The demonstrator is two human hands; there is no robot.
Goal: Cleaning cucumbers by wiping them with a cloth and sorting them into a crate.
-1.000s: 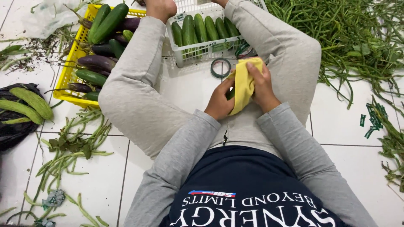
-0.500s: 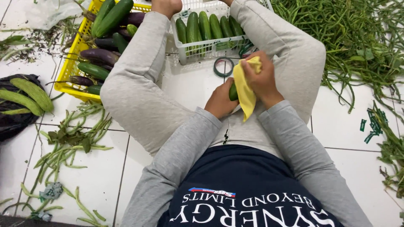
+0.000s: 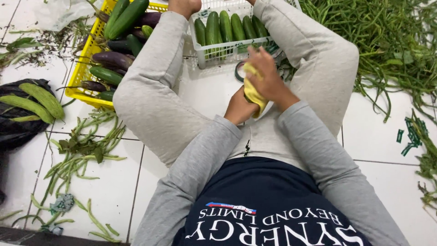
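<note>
raised since before, right hand (image 3: 268,77) and left hand (image 3: 239,109) both clamp the yellow cloth (image 3: 253,93) between them.

Right hand (image 3: 268,82) is a blur over the cloth (image 3: 252,93), and whatever sits inside that grip is hidden. Just beyond it, the white basket (image 3: 227,52) runs off the top edge, feet too.

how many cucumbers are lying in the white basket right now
5 cucumbers show, side by side in the white basket between the person's knees, from its left wall rightward. The right knee may hide more.
</note>
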